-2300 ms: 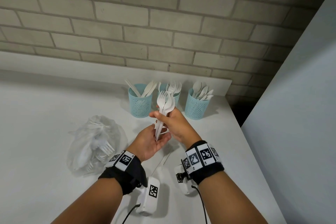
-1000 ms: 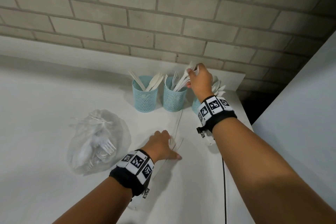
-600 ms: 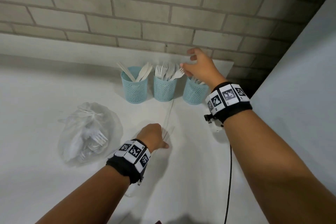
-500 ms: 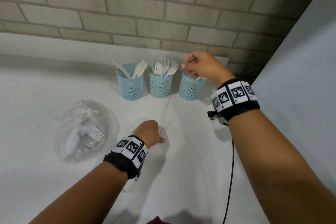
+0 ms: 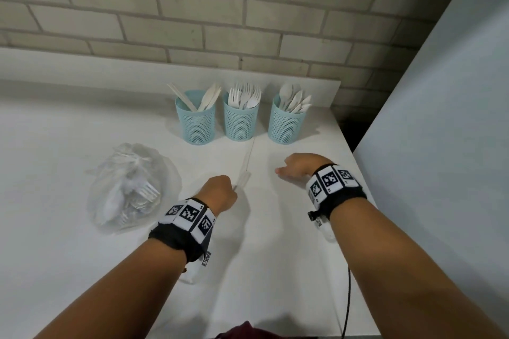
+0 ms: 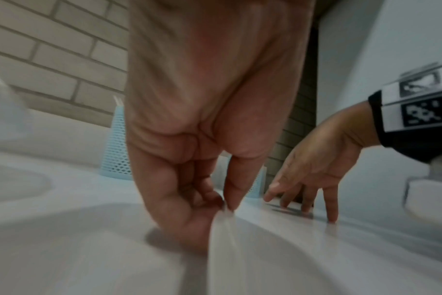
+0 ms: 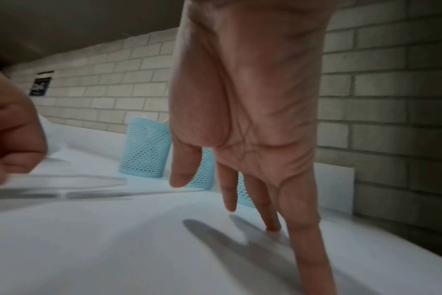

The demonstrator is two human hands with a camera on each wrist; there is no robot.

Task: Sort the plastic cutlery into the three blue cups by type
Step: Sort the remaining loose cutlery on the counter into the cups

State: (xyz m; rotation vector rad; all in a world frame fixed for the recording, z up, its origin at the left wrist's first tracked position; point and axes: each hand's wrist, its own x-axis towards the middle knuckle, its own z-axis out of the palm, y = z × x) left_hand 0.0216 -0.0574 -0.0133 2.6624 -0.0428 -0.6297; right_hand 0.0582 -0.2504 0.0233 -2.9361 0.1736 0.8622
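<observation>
Three blue mesh cups stand in a row at the back of the white table. The left cup holds knives, the middle cup forks, the right cup spoons. My left hand pinches the near end of a long clear plastic sleeve that lies on the table and points toward the cups. The pinch shows between thumb and fingers. To the sleeve's right, my right hand is empty, its straight fingers touching the table.
A tied clear bag with more white cutlery, forks among it, lies to the left of my left hand. The table's right edge runs close to a grey panel. A brick wall and a raised ledge stand behind the cups.
My right hand put its bundle of forks into the middle cup, then drew back and came down empty onto the table. The left hand stayed low and closed on the clear sleeve.
</observation>
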